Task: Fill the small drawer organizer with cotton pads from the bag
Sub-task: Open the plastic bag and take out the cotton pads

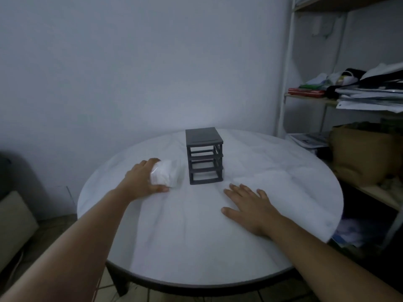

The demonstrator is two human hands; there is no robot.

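Observation:
A small dark grey drawer organizer [205, 155] stands upright on the round table [196, 247], near its far middle. Its slots look like open frames and I see no drawers in them. Just left of it lies a clear bag of white cotton pads [163, 174]. My left hand [142, 179] grips the bag from the left, fingers over its top and thumb under its near side. My right hand [248, 205] rests flat on the cloth, fingers spread, a little in front of and to the right of the organizer, holding nothing.
A wrinkled white cloth covers the table. A white metal shelf unit [283, 101] stands at the right with stacked papers, clothes and a brown bag [362, 153]. A dark shape and a beige panel [15, 221] sit low at the left.

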